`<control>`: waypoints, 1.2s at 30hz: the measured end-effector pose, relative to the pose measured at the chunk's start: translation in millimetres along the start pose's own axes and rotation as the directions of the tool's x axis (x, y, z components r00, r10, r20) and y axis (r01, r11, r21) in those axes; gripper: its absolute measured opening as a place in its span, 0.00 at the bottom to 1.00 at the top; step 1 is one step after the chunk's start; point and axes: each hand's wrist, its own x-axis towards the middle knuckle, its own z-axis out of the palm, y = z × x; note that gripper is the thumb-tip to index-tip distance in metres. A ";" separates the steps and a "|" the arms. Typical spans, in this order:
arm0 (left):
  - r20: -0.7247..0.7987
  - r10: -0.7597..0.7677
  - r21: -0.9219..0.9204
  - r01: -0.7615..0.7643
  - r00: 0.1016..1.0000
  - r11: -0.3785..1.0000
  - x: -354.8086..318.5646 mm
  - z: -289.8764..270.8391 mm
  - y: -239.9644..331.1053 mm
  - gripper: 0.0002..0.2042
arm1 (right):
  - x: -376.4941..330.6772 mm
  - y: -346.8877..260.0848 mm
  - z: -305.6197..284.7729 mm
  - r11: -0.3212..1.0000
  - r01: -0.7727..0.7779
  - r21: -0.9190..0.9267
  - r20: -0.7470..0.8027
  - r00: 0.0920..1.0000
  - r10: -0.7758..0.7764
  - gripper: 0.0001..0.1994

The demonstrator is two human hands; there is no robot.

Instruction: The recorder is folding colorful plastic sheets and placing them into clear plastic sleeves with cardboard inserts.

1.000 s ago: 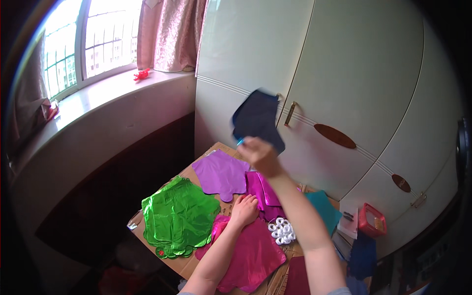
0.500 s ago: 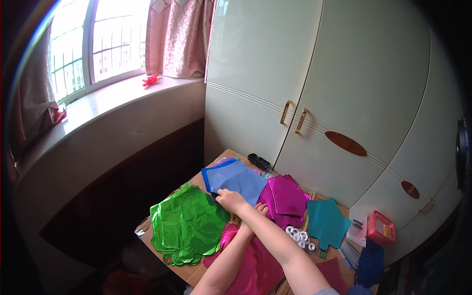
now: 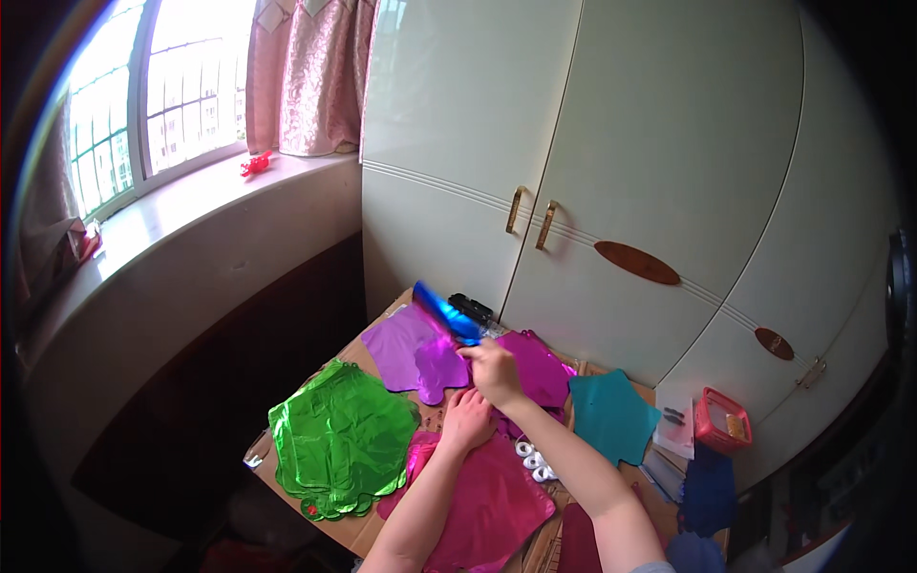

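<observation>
My right hand (image 3: 494, 371) is closed on the edge of a shiny blue foil sheet (image 3: 449, 315), which is raised, folded over and blurred. Beneath it a lilac foil sheet (image 3: 401, 346) with a rounded tab lies at the far edge of the cardboard-covered table. My left hand (image 3: 468, 420) lies flat, just nearer than my right, at the far edge of a dark pink foil sheet (image 3: 487, 506); its fingertips are partly hidden. Left of it is a stack of crinkled green foil sheets (image 3: 339, 439). Magenta foil sheets (image 3: 535, 368) lie behind my right forearm.
A teal sheet (image 3: 614, 415) and small white rolls (image 3: 533, 461) lie to the right. Further right are a red plastic basket (image 3: 723, 420) and dark blue sheets (image 3: 708, 489). A black object (image 3: 470, 307) sits at the back, before the white wardrobe (image 3: 458, 105).
My right hand has lifted the blue sheet and swung it up and to the right, uncovering the lilac sheet. My forearms no longer cross. The view has shifted slightly right.
</observation>
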 end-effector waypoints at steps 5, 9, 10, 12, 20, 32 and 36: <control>0.117 -0.023 0.037 0.019 0.993 0.999 0.3 -7.9 0.7 0.17 | -25.6 -23.5 -40.5 0.999 -0.037 0.033 -0.026 0.999 0.038 0.11; 0.175 -0.120 0.001 0.121 0.977 0.993 -0.2 5.8 -4.2 0.17 | -72.2 12.0 -18.4 0.990 0.136 -0.026 0.158 0.979 -0.130 0.12; 0.291 -0.225 0.050 0.220 0.930 0.974 2.3 1.9 -4.8 0.16 | -80.0 19.1 -9.1 0.991 0.128 -0.033 0.186 0.975 -0.119 0.11; 0.206 -0.170 -0.040 0.182 0.964 0.982 7.4 -1.6 4.0 0.14 | -92.8 39.6 1.6 0.994 -0.110 -0.003 0.082 0.991 0.110 0.11; 0.112 0.008 0.115 -0.021 0.994 0.993 -0.1 -9.0 1.2 0.19 | -88.6 32.2 -19.6 0.307 -0.683 0.663 0.223 0.571 0.790 0.11; 0.053 0.024 0.062 -0.027 0.998 0.998 1.8 -2.3 3.8 0.19 | -81.8 130.8 -57.0 0.257 -0.495 0.830 -0.046 0.399 0.916 0.09; 0.056 0.017 0.073 -0.021 0.998 0.997 1.2 -3.6 4.1 0.18 | -60.8 117.7 -88.8 0.279 -0.309 0.909 -0.101 0.486 0.868 0.09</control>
